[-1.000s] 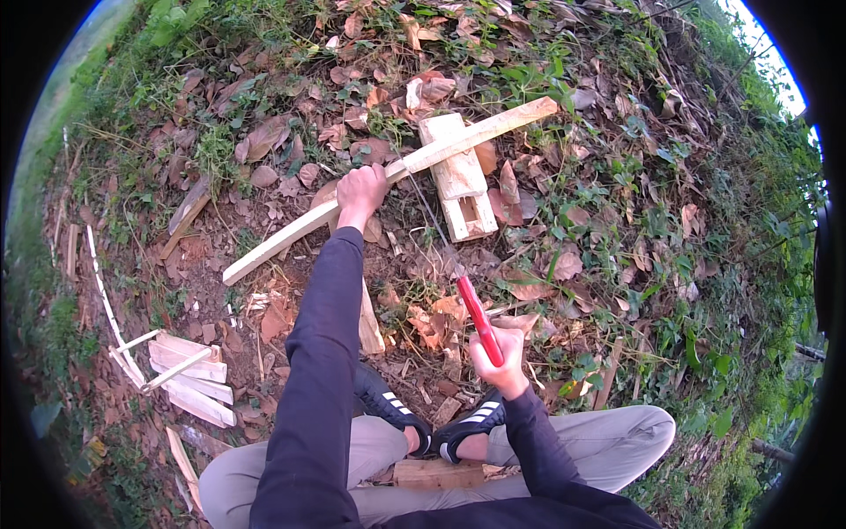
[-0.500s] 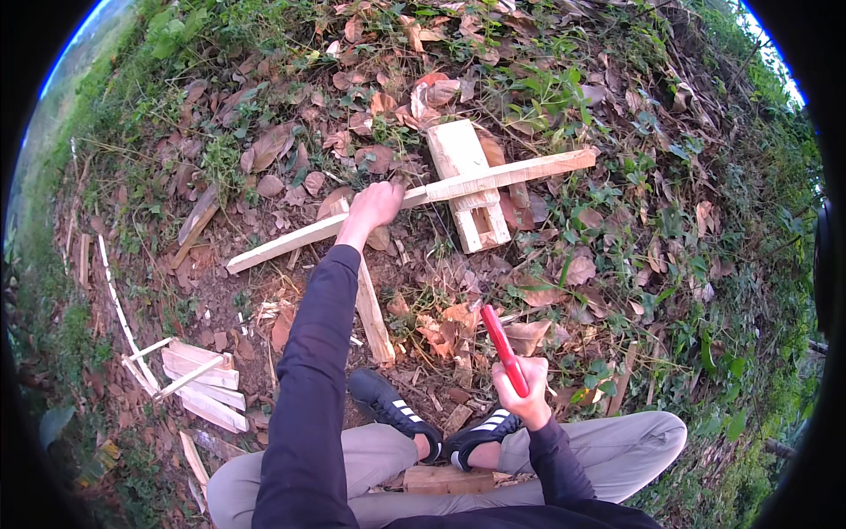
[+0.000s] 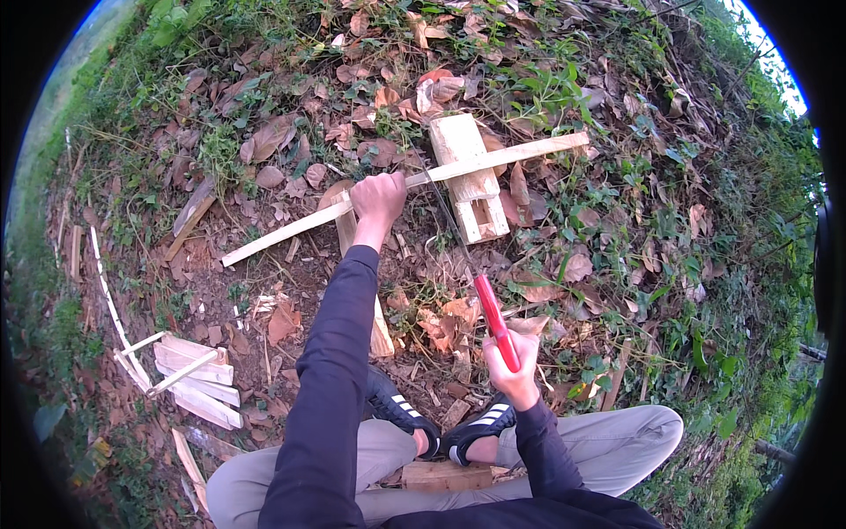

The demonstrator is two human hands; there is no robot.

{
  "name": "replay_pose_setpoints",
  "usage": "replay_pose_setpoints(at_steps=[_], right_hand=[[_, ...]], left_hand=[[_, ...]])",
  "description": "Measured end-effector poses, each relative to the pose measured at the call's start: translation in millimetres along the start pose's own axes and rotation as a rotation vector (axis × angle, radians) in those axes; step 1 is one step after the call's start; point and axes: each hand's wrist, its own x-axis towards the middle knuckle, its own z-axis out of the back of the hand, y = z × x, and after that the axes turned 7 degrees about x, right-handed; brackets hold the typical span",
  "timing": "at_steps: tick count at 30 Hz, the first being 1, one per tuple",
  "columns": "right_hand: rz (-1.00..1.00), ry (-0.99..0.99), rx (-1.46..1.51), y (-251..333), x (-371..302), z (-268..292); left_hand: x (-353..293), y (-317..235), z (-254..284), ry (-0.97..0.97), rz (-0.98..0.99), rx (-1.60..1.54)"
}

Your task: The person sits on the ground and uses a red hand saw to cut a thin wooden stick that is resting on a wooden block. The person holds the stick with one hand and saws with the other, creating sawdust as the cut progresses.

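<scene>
My left hand (image 3: 379, 201) is closed around a long pale wooden strip (image 3: 286, 231), pressing it down. The strip lies slantwise across a thick wooden block (image 3: 456, 145) whose near end has a rectangular opening. A second piece of wood (image 3: 382, 331) runs underneath the strip by my left hand, pointing toward me. In my right hand (image 3: 514, 366) is the red handle of a saw (image 3: 493, 309). Its thin dark blade slants up and away to the left, crossing the strip just right of my left fist, beside the block. The blade's exact contact with the wood is hard to make out.
Several split wood pieces (image 3: 196, 375) are stacked at the left, with thin sticks beside them. Another wood piece (image 3: 190, 216) lies farther up. My shoes (image 3: 480, 428) and bent legs are close below the work. Dry leaves and low plants cover the sloping ground.
My right hand has pushed the saw a little forward and left. My left fist has turned slightly on the strip and sits a bit farther right. The strip has tilted slightly.
</scene>
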Motion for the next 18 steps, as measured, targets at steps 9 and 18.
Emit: replay_pose_setpoints(at_steps=[9,18], right_hand=[[0.027,0.025,0.000,9,5,-3],[-0.008,0.021,-0.034,22,-2,-3]], left_hand=[[18,16,12,0.250,-0.057,-0.069],[-1,5,-3,0.100,-0.103,-0.039]])
